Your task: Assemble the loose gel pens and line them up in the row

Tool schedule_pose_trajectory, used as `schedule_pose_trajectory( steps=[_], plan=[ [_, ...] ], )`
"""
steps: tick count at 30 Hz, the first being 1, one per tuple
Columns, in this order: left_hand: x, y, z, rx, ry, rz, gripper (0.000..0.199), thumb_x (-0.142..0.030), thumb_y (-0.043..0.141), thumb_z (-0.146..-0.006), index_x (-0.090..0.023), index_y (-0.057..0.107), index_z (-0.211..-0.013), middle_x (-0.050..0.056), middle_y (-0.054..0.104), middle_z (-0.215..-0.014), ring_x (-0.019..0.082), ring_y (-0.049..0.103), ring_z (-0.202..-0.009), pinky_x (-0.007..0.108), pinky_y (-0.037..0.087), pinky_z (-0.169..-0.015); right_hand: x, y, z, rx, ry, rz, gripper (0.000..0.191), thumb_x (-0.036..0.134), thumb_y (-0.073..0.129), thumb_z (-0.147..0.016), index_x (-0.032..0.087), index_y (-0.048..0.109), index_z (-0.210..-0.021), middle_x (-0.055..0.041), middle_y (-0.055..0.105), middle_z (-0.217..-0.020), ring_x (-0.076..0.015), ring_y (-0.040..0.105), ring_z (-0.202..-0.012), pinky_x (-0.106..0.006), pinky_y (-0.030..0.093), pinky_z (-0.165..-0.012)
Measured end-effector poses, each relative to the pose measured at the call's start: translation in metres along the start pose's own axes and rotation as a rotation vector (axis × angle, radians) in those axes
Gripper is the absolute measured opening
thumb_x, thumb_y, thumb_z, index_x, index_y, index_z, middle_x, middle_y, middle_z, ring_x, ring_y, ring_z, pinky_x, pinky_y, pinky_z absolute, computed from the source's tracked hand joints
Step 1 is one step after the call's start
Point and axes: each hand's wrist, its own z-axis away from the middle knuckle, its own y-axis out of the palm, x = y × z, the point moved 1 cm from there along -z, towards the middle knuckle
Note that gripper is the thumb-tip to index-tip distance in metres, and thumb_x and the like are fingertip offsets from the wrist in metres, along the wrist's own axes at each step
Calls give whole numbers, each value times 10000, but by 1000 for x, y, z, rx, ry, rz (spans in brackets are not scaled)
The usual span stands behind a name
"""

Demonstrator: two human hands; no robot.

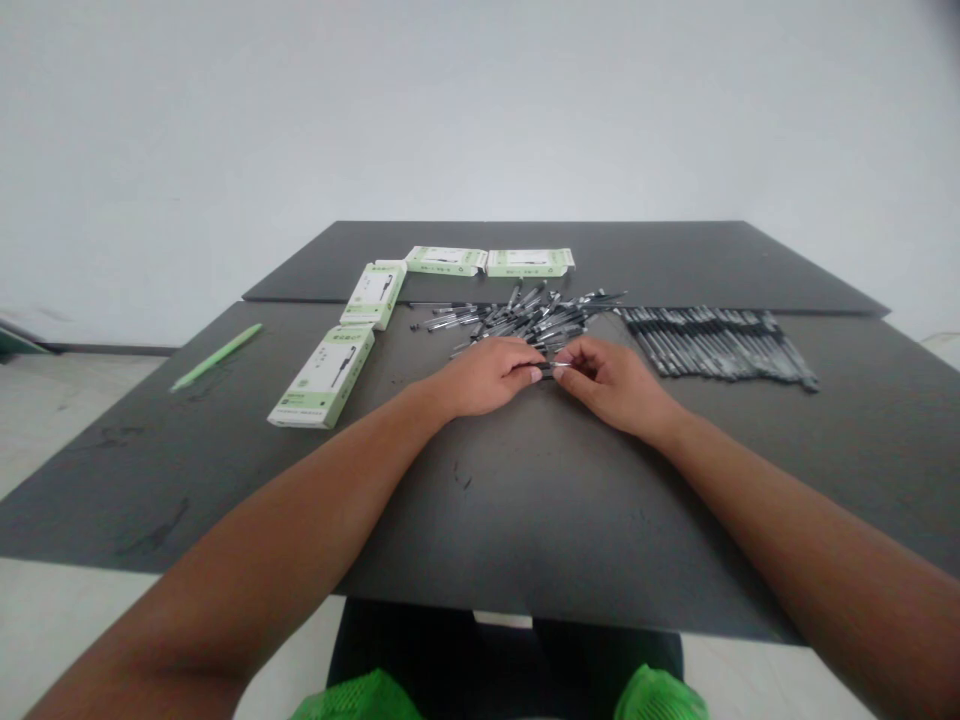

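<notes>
My left hand (491, 375) and my right hand (611, 380) meet over the middle of the dark table, each closed in a pinch. Between their fingertips runs a thin black-and-clear pen (547, 366). The left fingers grip its dark end and the right thumb and fingers its lighter end. Most of it is covered, so I cannot tell whether it is one piece or parted. Just beyond the hands lies a loose heap of similar pens (536, 318), pointing many ways. Right of my right hand, many pens (712, 343) lie side by side in a row.
Several green-and-white pen boxes lie at the left and back: a near box (324, 375), another box (375, 292) and two back boxes (448, 260) (529, 262). A light green stick-like object (219, 356) lies far left. A seam crosses the table (525, 520); a wall (480, 110) stands behind.
</notes>
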Motion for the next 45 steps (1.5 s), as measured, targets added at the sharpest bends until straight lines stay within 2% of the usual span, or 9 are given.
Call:
schedule_pose_trajectory(
  steps=[4,10,18,25,34,41,45],
  plan=[
    [0,0,0,0,1,11,269,-284,547,-1092,-172,792,-1104,85,754,-999,214,686,-938,362,513,-885,1,0,0,-2,-2,23,177,391,704,-1003,230,715,-933,-35,732,-851,-203,625,-767,-339,457,-708],
    [1,0,0,3,11,13,268,-293,549,-1090,-179,791,-1077,77,743,-975,215,686,-945,352,505,-878,2,-2,-1,27,-3,52,260,431,670,-1032,222,707,-881,-25,709,-804,-188,576,-727,-329,426,-695],
    [0,-1,0,6,24,29,272,-291,540,-1084,-180,783,-1029,70,720,-933,214,671,-915,352,494,-856,2,-3,-1,52,-4,69,298,443,643,-1046,222,686,-851,-22,699,-791,-194,581,-738,-334,421,-696],
    [0,-1,0,7,28,39,273,-292,540,-1080,-185,777,-995,62,706,-901,211,658,-882,351,488,-832,0,-1,-1,34,-11,45,237,448,646,-1051,234,714,-976,-40,744,-886,-215,626,-799,-341,460,-734],
    [-1,-2,0,18,21,29,246,-277,551,-1073,-183,762,-987,57,703,-903,202,654,-877,337,481,-830,3,-3,-1,55,-29,80,285,444,628,-1057,228,673,-875,-25,697,-814,-194,571,-744,-332,419,-706],
    [-1,-1,0,16,23,32,244,-284,557,-1075,-185,758,-979,56,709,-914,200,658,-872,339,491,-848,0,-2,-2,91,15,62,387,483,590,-1081,234,596,-785,-9,613,-702,-188,547,-703,-327,391,-667],
    [0,-1,0,6,23,41,242,-282,563,-1075,-185,766,-986,58,720,-923,201,662,-869,342,491,-848,-1,-2,-2,92,10,57,391,485,582,-1089,229,605,-794,-5,612,-702,-183,546,-699,-322,390,-668]
  ],
)
